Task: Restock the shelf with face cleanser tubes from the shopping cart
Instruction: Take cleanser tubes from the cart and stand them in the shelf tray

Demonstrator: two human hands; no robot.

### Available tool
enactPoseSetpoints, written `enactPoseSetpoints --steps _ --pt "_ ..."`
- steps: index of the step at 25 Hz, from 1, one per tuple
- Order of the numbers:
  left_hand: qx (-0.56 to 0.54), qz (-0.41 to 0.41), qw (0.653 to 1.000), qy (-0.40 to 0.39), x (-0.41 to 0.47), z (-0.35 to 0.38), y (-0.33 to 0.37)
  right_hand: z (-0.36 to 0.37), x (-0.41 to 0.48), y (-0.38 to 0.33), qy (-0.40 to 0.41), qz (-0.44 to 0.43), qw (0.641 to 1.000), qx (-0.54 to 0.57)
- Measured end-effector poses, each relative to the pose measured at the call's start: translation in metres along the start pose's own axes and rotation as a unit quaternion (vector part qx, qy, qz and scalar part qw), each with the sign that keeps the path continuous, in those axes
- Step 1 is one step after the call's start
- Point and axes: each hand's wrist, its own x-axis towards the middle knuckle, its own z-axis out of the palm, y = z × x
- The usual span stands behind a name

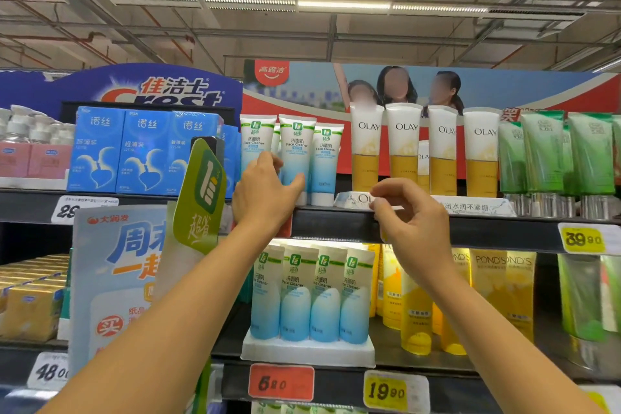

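Three white-and-blue face cleanser tubes [325,158] stand on the upper shelf [336,222], caps down. My left hand [265,191] reaches up to them. Its fingers wrap behind the lower part of the leftmost tube [257,138] and the thumb lies in front of the middle tube [297,148]. My right hand [411,215] hovers at the shelf edge with fingers loosely curled. Its fingertips are at the front lip of the Olay tray [470,205] and it holds nothing that I can see. Several more of the same cleanser tubes [311,299] stand in a white tray on the shelf below. The shopping cart is out of view.
Olay tubes [405,148] stand right of the cleansers, green tubes [544,151] further right. Blue boxes [144,151] fill the shelf to the left. A green hanging sign [198,198] juts out beside my left arm. Yellow Pond's tubes [487,296] stand lower right.
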Motion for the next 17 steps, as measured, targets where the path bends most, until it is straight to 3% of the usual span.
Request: enactPoseSetpoints --steps 3,8,12,17 --pt "-0.184 0.056 0.981 0.037 -0.028 -0.012 0.007 -0.026 -0.020 -0.004 0.000 0.030 0.999 0.021" --pt "-0.312 0.066 0.945 -0.080 -0.139 -0.026 0.004 -0.084 -0.112 -0.002 0.015 0.081 0.996 -0.013" --pt "-0.387 -0.050 0.887 -0.245 -0.245 -0.018 -0.022 -0.139 -0.228 0.005 0.062 0.206 0.974 -0.075" --pt "-0.390 -0.157 0.824 -0.380 -0.359 -0.002 -0.020 -0.230 -0.367 -0.014 0.153 0.395 0.898 -0.121"
